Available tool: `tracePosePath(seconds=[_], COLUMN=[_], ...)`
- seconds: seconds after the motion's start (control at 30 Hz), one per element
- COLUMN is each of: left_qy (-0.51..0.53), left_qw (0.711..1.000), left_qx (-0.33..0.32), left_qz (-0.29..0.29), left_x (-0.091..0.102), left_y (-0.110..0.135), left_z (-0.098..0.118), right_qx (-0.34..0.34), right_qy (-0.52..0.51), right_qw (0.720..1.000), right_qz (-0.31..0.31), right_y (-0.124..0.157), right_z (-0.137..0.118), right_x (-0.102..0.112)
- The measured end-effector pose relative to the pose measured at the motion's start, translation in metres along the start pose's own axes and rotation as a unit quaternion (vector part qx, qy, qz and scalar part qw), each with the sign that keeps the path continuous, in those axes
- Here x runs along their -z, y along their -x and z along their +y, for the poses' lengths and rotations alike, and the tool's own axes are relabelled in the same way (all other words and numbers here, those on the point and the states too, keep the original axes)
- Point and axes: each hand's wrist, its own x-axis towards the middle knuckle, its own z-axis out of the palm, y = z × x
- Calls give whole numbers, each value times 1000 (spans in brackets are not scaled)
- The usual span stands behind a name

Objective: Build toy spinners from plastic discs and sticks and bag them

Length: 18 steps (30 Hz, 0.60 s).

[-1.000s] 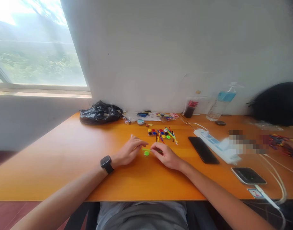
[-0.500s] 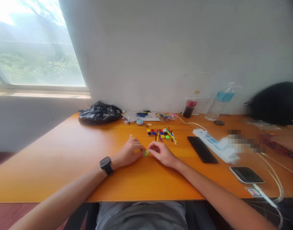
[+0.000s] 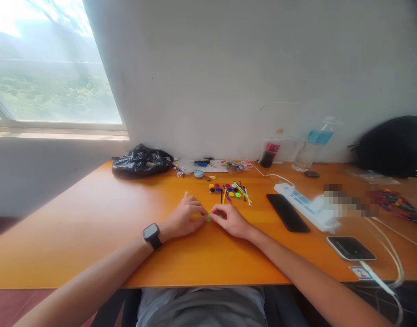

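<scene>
My left hand (image 3: 184, 218) and my right hand (image 3: 229, 219) meet at the middle of the orange table (image 3: 92, 236), fingertips pinched together on a small green disc with a thin green stick (image 3: 207, 217). The piece sits just above the tabletop between both hands. A black watch (image 3: 151, 235) is on my left wrist. Just beyond my hands lies a cluster of small coloured discs and sticks (image 3: 230, 190).
A black plastic bag (image 3: 140, 164) and more small parts (image 3: 215, 165) lie by the wall. To the right are a black phone (image 3: 287, 212), a white power strip (image 3: 305, 205), a second phone on a cable (image 3: 350, 248), two bottles (image 3: 309, 147) and a black bag (image 3: 392, 145).
My hands have closed together on the green disc and stick, which lay apart between them a second ago. The view has shifted slightly.
</scene>
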Motion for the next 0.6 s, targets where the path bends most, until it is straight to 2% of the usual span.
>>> tracePosePath(seconds=[0.6], left_qy=[-17], left_qw=[1000], left_qx=[1], left_qz=[-14], left_x=[-3], left_y=[-3], left_z=[3], right_qx=[1], right_qy=[33], right_qw=[999], right_qz=[6], right_y=[-1], right_z=[4], right_x=[-3])
